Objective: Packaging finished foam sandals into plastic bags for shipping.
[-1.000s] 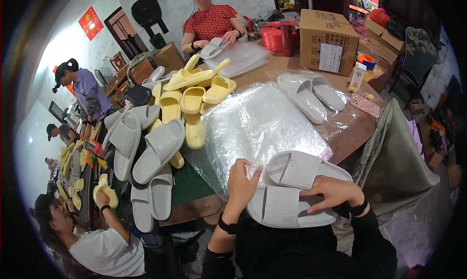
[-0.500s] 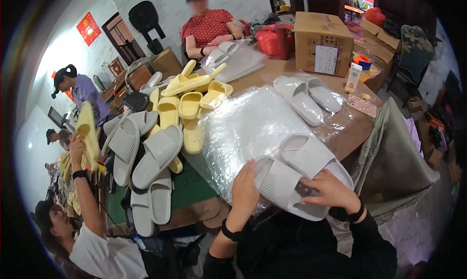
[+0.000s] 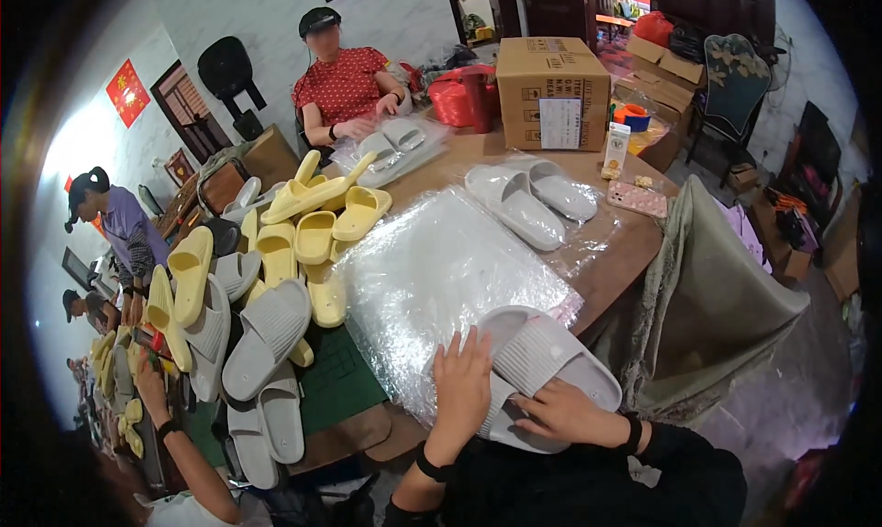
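Observation:
A pair of pale grey slippers [image 3: 542, 362] lies stacked at the near edge of the table. My right hand [image 3: 568, 414] grips them from below at their near side. My left hand [image 3: 462, 386] rests with spread fingers on the left edge of the slippers, where they meet a stack of clear plastic bags [image 3: 441, 270]. The bags cover the middle of the wooden table [image 3: 625, 242].
Another grey pair [image 3: 528, 196] lies further back in plastic. Yellow and grey slippers [image 3: 276, 279] are piled at the left. A cardboard box [image 3: 553, 90] and red bag [image 3: 455, 100] stand at the back. A person in red [image 3: 344, 86] sits opposite; other people work at the left.
The stacked slippers have come down and left onto the edge of the plastic bags. My left hand has shifted onto their left edge. The person at lower left lowered an arm.

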Demonstrator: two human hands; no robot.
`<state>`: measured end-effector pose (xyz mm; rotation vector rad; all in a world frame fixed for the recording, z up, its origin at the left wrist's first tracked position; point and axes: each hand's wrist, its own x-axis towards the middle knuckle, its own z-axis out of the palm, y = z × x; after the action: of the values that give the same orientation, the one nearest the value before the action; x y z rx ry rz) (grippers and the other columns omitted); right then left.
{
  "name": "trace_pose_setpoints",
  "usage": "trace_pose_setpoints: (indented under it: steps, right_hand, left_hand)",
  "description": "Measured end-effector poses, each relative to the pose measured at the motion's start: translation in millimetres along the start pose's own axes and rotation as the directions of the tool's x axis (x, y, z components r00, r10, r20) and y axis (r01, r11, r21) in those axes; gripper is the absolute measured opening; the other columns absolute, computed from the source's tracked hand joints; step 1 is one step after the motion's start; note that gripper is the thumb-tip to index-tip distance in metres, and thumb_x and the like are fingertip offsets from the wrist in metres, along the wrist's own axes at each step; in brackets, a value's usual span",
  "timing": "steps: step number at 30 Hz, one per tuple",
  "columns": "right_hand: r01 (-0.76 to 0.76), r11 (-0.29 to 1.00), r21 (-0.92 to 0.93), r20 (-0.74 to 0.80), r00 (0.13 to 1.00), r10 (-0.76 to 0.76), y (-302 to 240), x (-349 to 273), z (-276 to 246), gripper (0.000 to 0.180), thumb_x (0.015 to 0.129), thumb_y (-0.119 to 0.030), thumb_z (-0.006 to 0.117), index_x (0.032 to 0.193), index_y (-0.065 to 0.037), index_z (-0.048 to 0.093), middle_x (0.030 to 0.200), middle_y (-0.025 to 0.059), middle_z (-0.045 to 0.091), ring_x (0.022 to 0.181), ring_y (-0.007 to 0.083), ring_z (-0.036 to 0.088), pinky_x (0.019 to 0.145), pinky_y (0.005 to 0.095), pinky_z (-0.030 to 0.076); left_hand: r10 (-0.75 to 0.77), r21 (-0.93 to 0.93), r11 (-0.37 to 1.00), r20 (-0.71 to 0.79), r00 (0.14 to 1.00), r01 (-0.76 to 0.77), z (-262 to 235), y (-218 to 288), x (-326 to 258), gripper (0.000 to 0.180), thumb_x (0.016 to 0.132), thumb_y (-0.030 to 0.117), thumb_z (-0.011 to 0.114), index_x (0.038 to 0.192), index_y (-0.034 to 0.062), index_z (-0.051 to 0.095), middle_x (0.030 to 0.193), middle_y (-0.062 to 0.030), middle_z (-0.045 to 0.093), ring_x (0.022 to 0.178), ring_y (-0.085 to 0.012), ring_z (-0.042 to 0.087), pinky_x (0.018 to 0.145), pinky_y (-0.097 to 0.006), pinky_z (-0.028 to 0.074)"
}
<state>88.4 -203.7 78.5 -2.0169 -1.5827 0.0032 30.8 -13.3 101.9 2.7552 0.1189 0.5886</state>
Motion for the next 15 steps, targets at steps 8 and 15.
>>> trace_pose_setpoints:
  steps: [8,15]
  right_hand:
    - [0.006,1.0,-0.031,-0.05,0.999,-0.007,8.8,19.4,7.3,0.042,0.084,-0.032,0.06,0.114,-0.002,0.058,0.099,0.0155,0.057,0.096,0.0334,0.054,0.087,0.0425,0.043]
    - [-0.067,0.985,-0.158,0.055,0.996,0.076,24.5,34.2,14.7,0.037,0.078,-0.031,0.063,0.102,-0.003,0.061,0.1,0.0165,0.058,0.097,0.0338,0.054,0.091,0.0437,0.041]
  left_hand:
    - [0.039,0.062,0.997,0.069,0.997,-0.044,-4.6,16.4,-8.5,0.041,0.089,0.015,0.049,0.13,0.0072,0.048,0.138,-0.0144,0.043,0.127,-0.0399,0.036,0.104,-0.06,0.019]
    - [0.097,0.07,0.992,0.075,0.992,-0.102,-1.7,30.4,-14.9,0.044,0.087,0.014,0.052,0.131,0.0083,0.048,0.141,-0.0125,0.039,0.129,-0.0406,0.033,0.105,-0.061,0.017]
